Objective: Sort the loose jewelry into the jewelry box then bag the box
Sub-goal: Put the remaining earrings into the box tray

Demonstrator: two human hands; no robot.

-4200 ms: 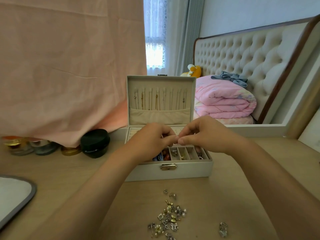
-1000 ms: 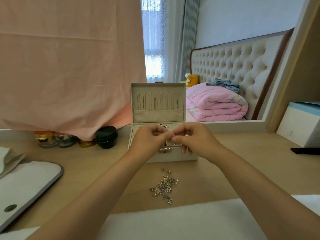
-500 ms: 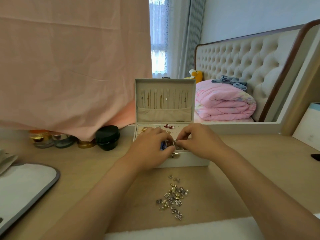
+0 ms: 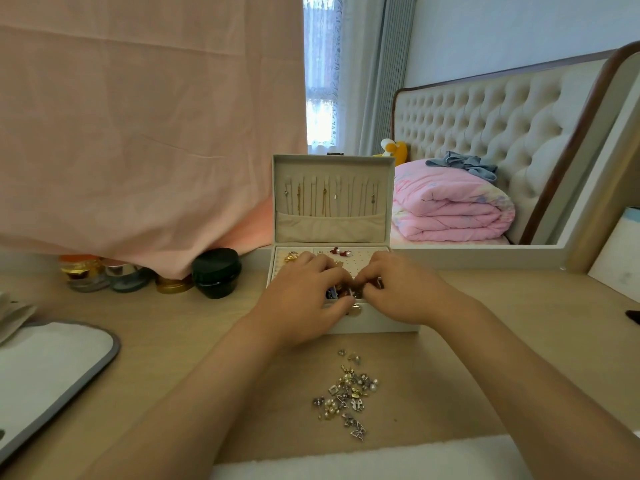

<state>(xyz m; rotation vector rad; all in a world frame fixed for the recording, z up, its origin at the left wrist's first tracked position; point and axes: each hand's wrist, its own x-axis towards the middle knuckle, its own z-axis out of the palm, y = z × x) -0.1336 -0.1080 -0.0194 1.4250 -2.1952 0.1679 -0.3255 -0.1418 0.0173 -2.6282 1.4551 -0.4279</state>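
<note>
While white jewelry box (image 4: pixel 391 327) gapes, lid (image 4: pixel 330 226) upright, left hand (image 4: pixel 304 299), right hand (image 4: pixel 405 292) curl inside; grip unclear.

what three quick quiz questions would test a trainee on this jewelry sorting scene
1. True or false: the lid of the jewelry box is shut.
2. The loose jewelry lies: A in front of the box, B inside its lid, C under the box.
3. Fill in: the black jar stands on the box's ____ side.
Key: 1 false; 2 A; 3 left.
</note>
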